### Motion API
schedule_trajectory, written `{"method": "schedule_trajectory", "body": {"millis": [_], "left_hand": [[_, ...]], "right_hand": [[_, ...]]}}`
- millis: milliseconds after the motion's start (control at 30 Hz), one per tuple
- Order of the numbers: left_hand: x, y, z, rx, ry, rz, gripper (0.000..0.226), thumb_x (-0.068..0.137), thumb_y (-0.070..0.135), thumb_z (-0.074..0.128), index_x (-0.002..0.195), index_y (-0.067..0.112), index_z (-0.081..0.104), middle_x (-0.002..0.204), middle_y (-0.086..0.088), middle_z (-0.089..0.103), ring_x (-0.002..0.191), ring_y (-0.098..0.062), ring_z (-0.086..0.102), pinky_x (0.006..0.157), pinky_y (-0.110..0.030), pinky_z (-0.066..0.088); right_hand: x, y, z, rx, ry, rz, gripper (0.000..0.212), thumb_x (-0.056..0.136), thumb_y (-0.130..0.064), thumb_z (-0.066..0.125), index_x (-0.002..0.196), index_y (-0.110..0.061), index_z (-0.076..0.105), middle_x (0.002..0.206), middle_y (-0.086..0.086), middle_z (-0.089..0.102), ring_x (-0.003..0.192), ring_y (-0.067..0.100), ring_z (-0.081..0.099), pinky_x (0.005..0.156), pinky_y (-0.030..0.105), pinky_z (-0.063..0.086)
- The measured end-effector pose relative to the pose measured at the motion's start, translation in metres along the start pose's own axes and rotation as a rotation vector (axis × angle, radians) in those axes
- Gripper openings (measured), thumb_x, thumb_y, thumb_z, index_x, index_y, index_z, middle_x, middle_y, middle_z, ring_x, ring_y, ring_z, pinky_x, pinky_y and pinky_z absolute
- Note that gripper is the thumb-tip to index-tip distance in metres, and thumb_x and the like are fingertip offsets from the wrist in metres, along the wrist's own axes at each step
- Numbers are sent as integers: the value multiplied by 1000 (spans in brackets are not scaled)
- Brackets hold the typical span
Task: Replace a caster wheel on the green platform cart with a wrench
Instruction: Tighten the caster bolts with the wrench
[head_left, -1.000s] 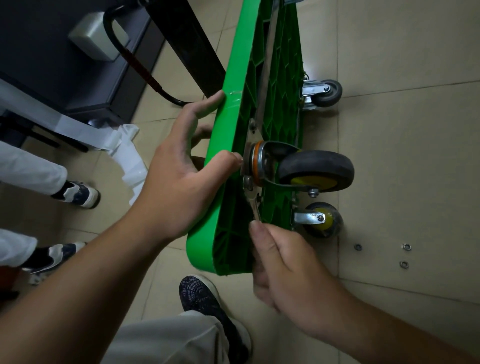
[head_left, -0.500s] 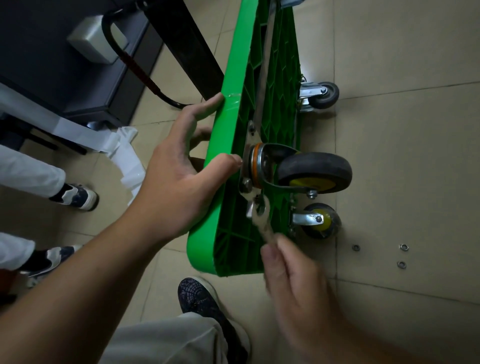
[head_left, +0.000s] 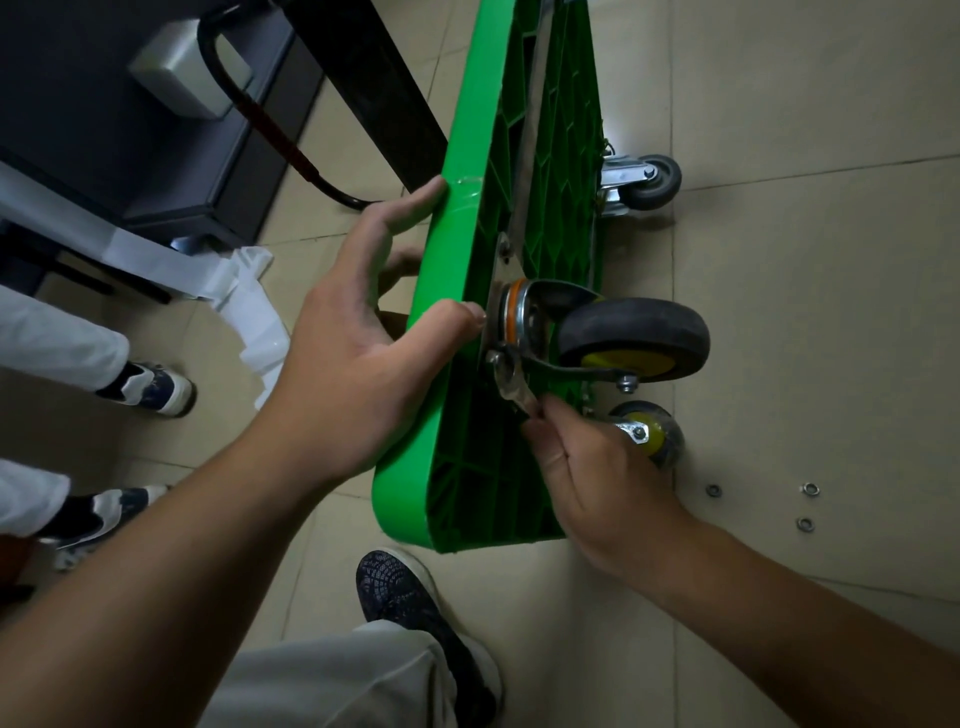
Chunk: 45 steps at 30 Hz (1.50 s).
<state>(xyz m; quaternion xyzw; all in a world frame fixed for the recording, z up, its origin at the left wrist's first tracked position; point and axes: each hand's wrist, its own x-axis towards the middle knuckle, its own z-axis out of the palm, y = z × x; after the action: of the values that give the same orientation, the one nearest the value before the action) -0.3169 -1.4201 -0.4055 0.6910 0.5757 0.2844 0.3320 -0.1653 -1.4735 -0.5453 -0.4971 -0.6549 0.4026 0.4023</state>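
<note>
Fingers of the left hand curl over the edge of the green platform cart, thumb pressed by the mounting plate. On my feed I see the cart standing on its side edge at frame centre, long axis running from lower centre to the top edge, ribbed underside facing right. The caster wheel juts right from it. The right hand pinches the wrench, which slants from a bolt down-right into the fingers. Three washers lie on the floor at lower right.
</note>
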Motion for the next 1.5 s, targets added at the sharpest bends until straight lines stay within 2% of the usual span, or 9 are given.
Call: {"method": "schedule_trajectory", "body": {"millis": [167, 300, 367, 500, 767, 867, 1033, 1267, 1500], "left_hand": [[0, 0, 0, -1, 3, 6, 79, 77, 49, 63, 152, 37, 41, 131, 8, 65, 106, -16, 72, 77, -36, 64], [2, -1, -1, -12, 2, 10, 79, 77, 47, 63, 152, 36, 41, 132, 8, 65, 111, -18, 70, 77, -35, 64], [2, -1, -1, -2, 0, 9, 79, 77, 48, 63, 152, 36, 41, 133, 8, 64, 111, -18, 70, 75, -35, 64], [2, -1, -1, 7, 5, 16, 79, 77, 49, 63, 152, 35, 41, 132, 9, 65, 113, -17, 69, 77, -33, 63], [1, 2, 2, 9, 15, 31, 79, 76, 48, 62, 151, 31, 43, 126, 12, 66, 115, -10, 67, 81, -29, 61], [1, 2, 1, 12, 10, 24, 80, 77, 49, 63, 152, 32, 42, 129, 9, 65, 105, -13, 72, 76, -34, 63], [1, 2, -2, -26, -10, -22, 80, 76, 49, 66, 151, 37, 41, 130, 9, 65, 84, -24, 77, 67, -48, 65], [0, 1, -1, -30, -9, -34, 81, 75, 49, 67, 152, 37, 42, 132, 6, 65, 89, -20, 77, 70, -44, 65], [0, 1, 0, -21, -10, -29, 81, 76, 49, 65, 152, 37, 41, 132, 2, 64, 97, -19, 76, 74, -44, 65]], "right_hand": [[9, 7, -12, -83, -52, -72, 39, 98, -59, 25, 93, -29, 49, 62, -20, 41, 58, 6, 44, 49, 18, 35], [15, 10, -23, -293, -32, -162, 35, 102, -52, 30, 94, -27, 52, 64, -20, 47, 67, 12, 45, 48, 2, 14], [12, 6, -22, -322, -21, -129, 38, 101, -51, 31, 91, -24, 56, 64, -13, 52, 59, 14, 50, 47, 7, 18], [-9, -25, -16, 89, -213, 190, 53, 94, -68, 22, 75, -26, 49, 56, 3, 55, 52, 14, 57, 52, 41, 45], [-19, -113, -26, 1024, -329, 676, 56, 98, -60, 39, 66, -16, 46, 42, 4, 42, 39, 25, 51, 47, 26, 37], [-40, -120, -21, 804, -362, 629, 61, 89, -75, 37, 65, -21, 55, 46, 1, 49, 51, 23, 55, 54, 27, 41], [-65, -84, 6, 404, -129, 393, 67, 81, -85, 30, 85, -22, 53, 55, -4, 51, 50, 6, 49, 53, 30, 38], [-30, -7, 2, -63, 150, 24, 35, 103, -61, 24, 85, -35, 39, 54, -10, 39, 46, 12, 45, 38, 30, 34], [1, -2, -7, -209, 241, -137, 41, 106, -50, 25, 87, -23, 49, 63, -19, 32, 49, 4, 29, 43, 24, 24]]}}
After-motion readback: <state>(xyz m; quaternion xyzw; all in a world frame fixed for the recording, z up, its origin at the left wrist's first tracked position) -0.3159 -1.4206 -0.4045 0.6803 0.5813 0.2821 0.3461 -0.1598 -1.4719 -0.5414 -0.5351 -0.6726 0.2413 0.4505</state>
